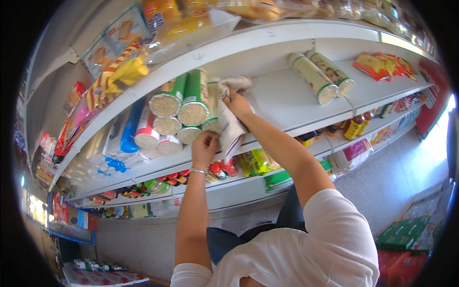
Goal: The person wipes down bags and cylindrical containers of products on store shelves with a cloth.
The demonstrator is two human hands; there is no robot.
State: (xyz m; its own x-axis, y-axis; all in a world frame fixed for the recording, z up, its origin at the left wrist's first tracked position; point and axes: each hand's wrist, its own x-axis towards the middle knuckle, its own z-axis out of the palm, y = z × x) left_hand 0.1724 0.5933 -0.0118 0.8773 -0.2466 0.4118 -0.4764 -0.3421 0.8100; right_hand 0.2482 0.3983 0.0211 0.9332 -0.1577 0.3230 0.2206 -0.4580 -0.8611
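Observation:
My right hand (237, 104) grips a pale cleaning cloth (229, 122) with dark stripes near its lower edge. The cloth hangs over the white metal shelf (279, 104), against the right side of a stack of dried noodle rolls (193, 111) in green and white wrappers. My left hand (206, 147), a bracelet at its wrist, is at the shelf's front edge with fingers curled. It is close to the lower end of a cream-and-green noodle roll (212, 124); whether it grips anything is unclear. Red-and-white noodle rolls (146, 134) lie left of the green ones.
Two noodle rolls (315, 77) lie farther right, with red-and-yellow snack bags (383, 66) beyond. An upper shelf edge (200, 53) overhangs the stack. Bottles with red caps (222, 169) stand on the shelf below. Green boxes (403, 233) are stacked on the right behind me.

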